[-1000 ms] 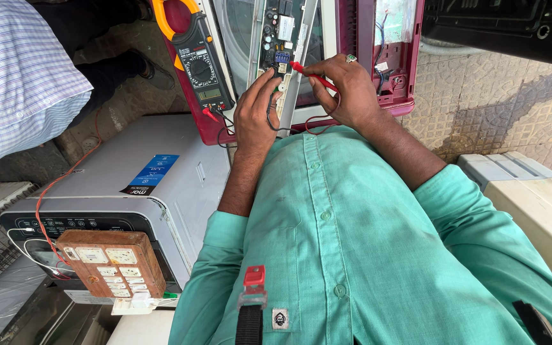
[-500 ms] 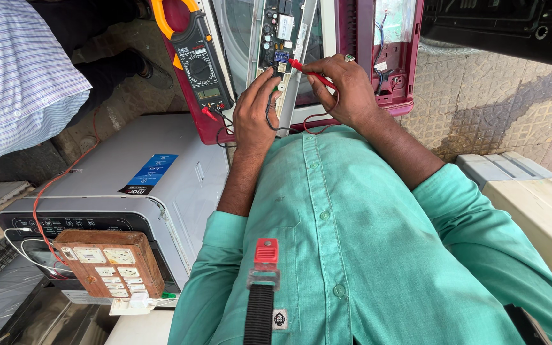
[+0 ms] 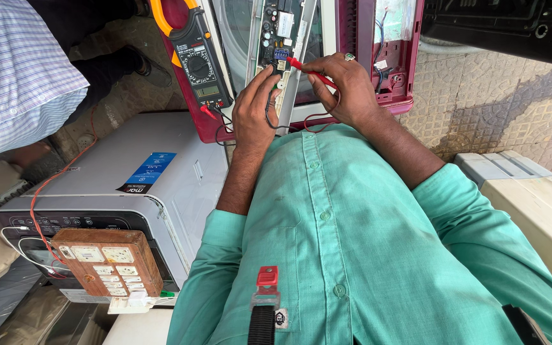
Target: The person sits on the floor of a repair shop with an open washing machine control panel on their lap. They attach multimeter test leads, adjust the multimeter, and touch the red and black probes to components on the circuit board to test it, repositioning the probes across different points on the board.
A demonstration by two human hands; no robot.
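- The right hand (image 3: 346, 89) pinches a red test probe (image 3: 308, 70), its tip on the blue connector of a circuit board (image 3: 279, 32).
- The left hand (image 3: 255, 108) rests against the board's frame, black lead beside it.
- A clamp meter (image 3: 196, 57) lies on the maroon panel (image 3: 394, 57).
- A wooden switchboard (image 3: 107, 262) sits on a grey appliance (image 3: 129, 185).

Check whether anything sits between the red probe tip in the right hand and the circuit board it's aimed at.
Nothing visible blocks it. The right hand holds the red probe with its tip right at the blue connector on the circuit board. The left hand grips the board's lower edge, just below the tip, not across its path.
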